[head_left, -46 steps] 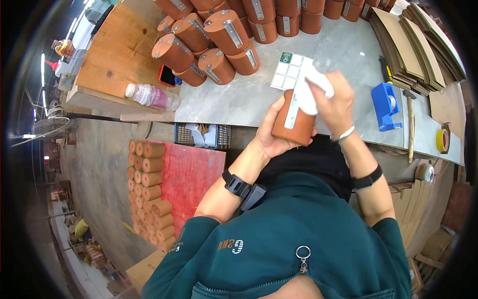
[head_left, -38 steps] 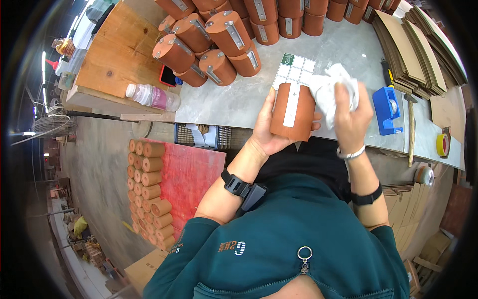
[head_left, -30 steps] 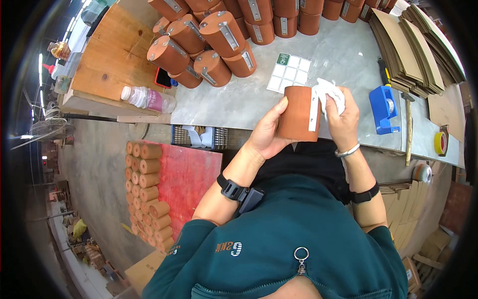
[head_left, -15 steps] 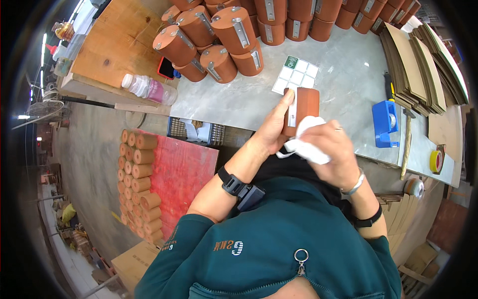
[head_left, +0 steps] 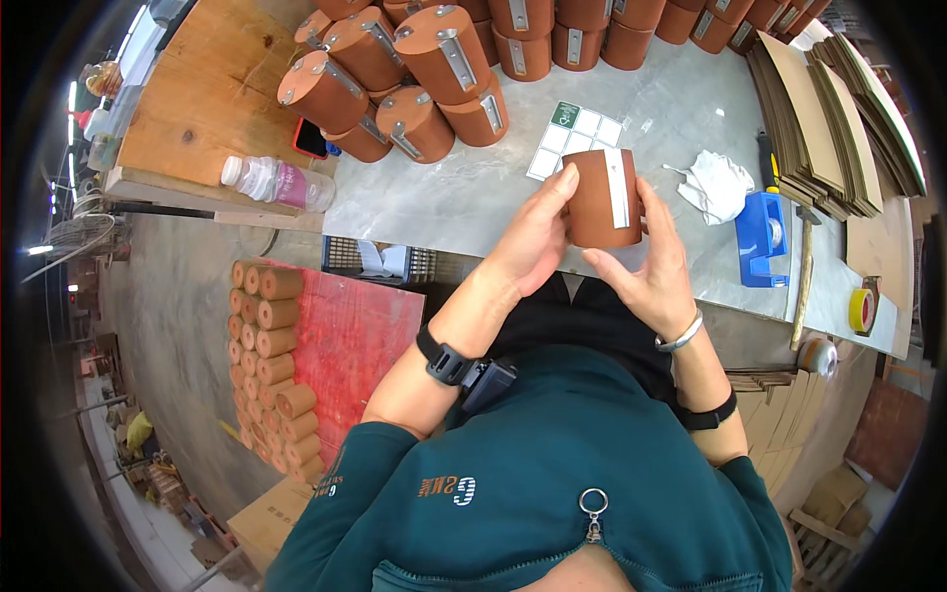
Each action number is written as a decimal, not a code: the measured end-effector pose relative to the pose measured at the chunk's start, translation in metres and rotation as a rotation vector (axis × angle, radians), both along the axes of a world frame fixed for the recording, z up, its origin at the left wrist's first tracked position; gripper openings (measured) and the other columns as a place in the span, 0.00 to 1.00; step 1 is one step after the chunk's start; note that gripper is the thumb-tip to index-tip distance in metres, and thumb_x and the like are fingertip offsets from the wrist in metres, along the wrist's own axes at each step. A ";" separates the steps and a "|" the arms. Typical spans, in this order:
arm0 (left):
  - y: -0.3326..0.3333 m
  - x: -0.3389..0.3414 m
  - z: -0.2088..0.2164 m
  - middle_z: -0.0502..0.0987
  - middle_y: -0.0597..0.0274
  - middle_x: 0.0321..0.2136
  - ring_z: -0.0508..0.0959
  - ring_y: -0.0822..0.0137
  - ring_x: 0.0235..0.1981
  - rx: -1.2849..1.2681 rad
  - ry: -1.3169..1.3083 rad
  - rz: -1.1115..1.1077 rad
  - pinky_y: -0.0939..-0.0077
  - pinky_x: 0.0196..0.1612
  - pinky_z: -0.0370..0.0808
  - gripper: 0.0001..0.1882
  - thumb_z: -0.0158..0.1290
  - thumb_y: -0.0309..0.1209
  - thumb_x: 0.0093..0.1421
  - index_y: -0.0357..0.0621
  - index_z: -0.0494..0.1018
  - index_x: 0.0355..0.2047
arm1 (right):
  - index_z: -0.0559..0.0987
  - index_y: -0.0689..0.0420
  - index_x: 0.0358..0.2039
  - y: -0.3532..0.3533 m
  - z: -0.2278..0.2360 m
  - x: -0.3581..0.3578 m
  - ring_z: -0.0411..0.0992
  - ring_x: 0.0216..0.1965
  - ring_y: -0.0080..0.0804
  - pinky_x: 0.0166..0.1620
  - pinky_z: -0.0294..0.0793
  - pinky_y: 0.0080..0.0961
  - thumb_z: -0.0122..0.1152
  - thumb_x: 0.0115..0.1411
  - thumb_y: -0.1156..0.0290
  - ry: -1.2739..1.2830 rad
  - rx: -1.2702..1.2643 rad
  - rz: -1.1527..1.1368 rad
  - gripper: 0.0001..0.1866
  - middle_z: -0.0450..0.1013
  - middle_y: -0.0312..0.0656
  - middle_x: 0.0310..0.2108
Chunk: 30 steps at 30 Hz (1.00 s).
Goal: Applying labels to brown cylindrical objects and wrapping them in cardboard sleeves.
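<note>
Between my two hands I hold a reddish-brown cylinder (head_left: 590, 202) with a pale metal strip down its side. My left hand (head_left: 533, 237) grips its left side, thumb near the top. The fingers of my right hand (head_left: 659, 266) wrap round its right side, with the thumb by the lower edge. A crumpled white cloth (head_left: 714, 187) lies on the grey tabletop (head_left: 444, 202), right of the cylinder. Just beyond the cylinder is a sheet of white square labels (head_left: 573, 136) with one green square.
Similar cylinders (head_left: 414, 123) stand stacked at the back. On the right are a blue tape dispenser (head_left: 760, 242), a hammer (head_left: 805, 286), yellow tape (head_left: 862, 310) and cardboard sheets (head_left: 819, 128). A plastic bottle (head_left: 281, 183) lies at left. Tan rolls (head_left: 281, 314) sit on a red board (head_left: 365, 326).
My right hand has put the white cloth down on the table to the right and now grips the cylinder. The cylinder has turned, its metal strip moving from the left side towards the right.
</note>
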State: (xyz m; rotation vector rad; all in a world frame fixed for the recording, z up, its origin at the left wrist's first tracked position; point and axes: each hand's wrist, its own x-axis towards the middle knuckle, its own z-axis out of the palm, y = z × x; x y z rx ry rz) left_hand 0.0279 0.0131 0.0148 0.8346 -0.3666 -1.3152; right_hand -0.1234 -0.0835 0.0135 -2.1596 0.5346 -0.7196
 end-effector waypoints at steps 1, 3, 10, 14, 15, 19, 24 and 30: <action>0.003 0.000 0.005 0.63 0.51 0.63 0.64 0.59 0.63 0.004 -0.096 -0.003 0.59 0.66 0.61 0.36 0.35 0.55 0.72 0.41 0.53 0.69 | 0.63 0.66 0.64 0.000 0.000 0.001 0.69 0.56 0.49 0.58 0.69 0.38 0.77 0.49 0.63 0.008 0.005 -0.011 0.46 0.68 0.55 0.57; 0.013 0.005 0.004 0.63 0.51 0.63 0.64 0.59 0.63 -0.017 -0.065 -0.002 0.58 0.67 0.60 0.36 0.36 0.55 0.72 0.41 0.53 0.69 | 0.63 0.66 0.63 -0.002 0.002 0.001 0.70 0.55 0.46 0.57 0.70 0.36 0.77 0.49 0.63 0.028 0.140 -0.011 0.45 0.67 0.54 0.57; 0.022 0.007 0.005 0.66 0.53 0.61 0.65 0.58 0.63 0.034 -0.088 0.011 0.54 0.65 0.61 0.32 0.39 0.49 0.73 0.37 0.56 0.67 | 0.65 0.66 0.61 -0.010 -0.010 -0.005 0.73 0.52 0.34 0.55 0.73 0.30 0.73 0.54 0.64 -0.080 0.565 0.030 0.39 0.74 0.48 0.50; 0.015 0.000 -0.009 0.66 0.53 0.61 0.66 0.59 0.62 0.076 -0.032 -0.027 0.54 0.64 0.64 0.30 0.39 0.46 0.74 0.37 0.57 0.66 | 0.62 0.66 0.63 0.001 -0.016 -0.009 0.72 0.54 0.34 0.57 0.71 0.31 0.71 0.56 0.64 -0.154 0.617 0.051 0.40 0.72 0.49 0.53; 0.012 -0.003 -0.009 0.66 0.53 0.61 0.67 0.59 0.62 0.053 0.071 -0.077 0.54 0.64 0.65 0.29 0.38 0.45 0.74 0.37 0.58 0.66 | 0.61 0.66 0.64 0.003 -0.017 -0.008 0.71 0.55 0.34 0.57 0.71 0.31 0.70 0.57 0.63 -0.178 0.638 0.079 0.40 0.71 0.49 0.54; 0.008 -0.006 -0.008 0.66 0.52 0.61 0.68 0.59 0.62 0.005 0.158 -0.139 0.57 0.64 0.67 0.27 0.36 0.42 0.75 0.37 0.57 0.66 | 0.60 0.67 0.64 0.000 -0.020 -0.010 0.71 0.55 0.34 0.58 0.70 0.31 0.69 0.58 0.63 -0.185 0.699 0.068 0.41 0.70 0.49 0.55; 0.005 -0.009 -0.014 0.67 0.52 0.61 0.69 0.61 0.60 0.015 0.094 -0.054 0.60 0.63 0.68 0.26 0.40 0.38 0.74 0.37 0.56 0.66 | 0.61 0.65 0.64 -0.008 -0.011 -0.008 0.71 0.55 0.35 0.56 0.72 0.31 0.71 0.56 0.62 -0.007 0.560 0.015 0.41 0.71 0.50 0.54; -0.007 0.009 -0.036 0.74 0.55 0.53 0.76 0.60 0.49 0.125 -0.542 0.003 0.65 0.55 0.72 0.21 0.51 0.31 0.68 0.39 0.68 0.59 | 0.59 0.63 0.65 -0.017 -0.027 -0.014 0.71 0.55 0.35 0.57 0.72 0.32 0.77 0.49 0.66 -0.128 0.515 -0.022 0.48 0.69 0.49 0.55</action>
